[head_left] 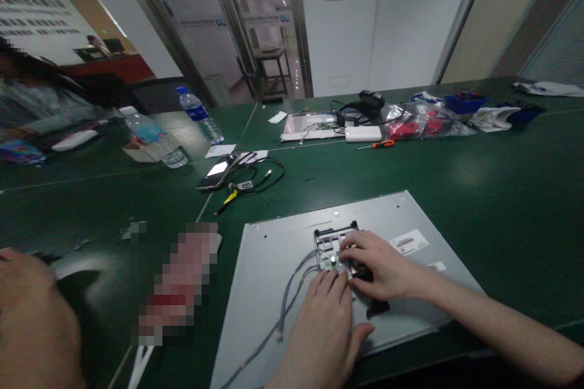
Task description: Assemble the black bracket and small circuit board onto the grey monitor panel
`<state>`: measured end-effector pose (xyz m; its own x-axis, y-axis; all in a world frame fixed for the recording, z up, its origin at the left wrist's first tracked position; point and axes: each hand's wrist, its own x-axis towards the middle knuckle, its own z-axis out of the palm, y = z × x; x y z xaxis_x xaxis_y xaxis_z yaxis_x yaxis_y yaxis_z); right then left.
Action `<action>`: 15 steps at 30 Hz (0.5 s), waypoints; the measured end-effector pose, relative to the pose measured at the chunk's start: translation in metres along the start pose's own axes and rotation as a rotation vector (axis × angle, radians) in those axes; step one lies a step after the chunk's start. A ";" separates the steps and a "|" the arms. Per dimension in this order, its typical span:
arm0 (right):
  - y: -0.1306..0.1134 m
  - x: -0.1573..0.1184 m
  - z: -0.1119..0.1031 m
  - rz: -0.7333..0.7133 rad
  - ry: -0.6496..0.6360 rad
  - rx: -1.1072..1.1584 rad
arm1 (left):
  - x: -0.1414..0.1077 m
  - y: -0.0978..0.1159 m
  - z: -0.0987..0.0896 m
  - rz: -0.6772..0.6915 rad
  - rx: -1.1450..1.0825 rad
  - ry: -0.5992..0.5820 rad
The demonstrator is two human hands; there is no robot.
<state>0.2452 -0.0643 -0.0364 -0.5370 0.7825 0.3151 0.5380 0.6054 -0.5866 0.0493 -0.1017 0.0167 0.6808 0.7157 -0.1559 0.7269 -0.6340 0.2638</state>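
Note:
A flat silver metal panel (283,261) lies on the table before me, with a small green circuit board (332,261) at its middle and thin grey-blue cables (283,304) running from the board down to the left. My left hand (326,322) rests on the panel at the board's near edge, fingers stretched out side by side and thumb apart. From the right, my right hand (383,264) bends over the board, fingers and thumb curled around a dark part mostly hidden beneath them. A black flap (378,307) shows below that hand.
Left of the panel lies a pixelated reddish object (182,279) with a white cable. Another person's bare skin (36,322) fills the lower left. Beyond are a phone (219,171), black cable (274,182), two bottles (157,140), an orange screwdriver (382,144) and a second panel (310,126).

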 end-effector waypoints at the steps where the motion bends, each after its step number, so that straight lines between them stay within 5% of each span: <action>1: 0.001 0.000 0.001 0.004 0.002 0.000 | 0.000 0.000 0.000 0.002 0.000 0.005; 15: 0.000 0.000 0.000 0.045 -0.001 0.019 | 0.000 -0.001 -0.001 0.011 0.005 0.013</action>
<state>0.2450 -0.0641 -0.0356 -0.5131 0.8089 0.2872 0.5489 0.5665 -0.6146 0.0485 -0.1004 0.0167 0.6873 0.7126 -0.1410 0.7201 -0.6431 0.2605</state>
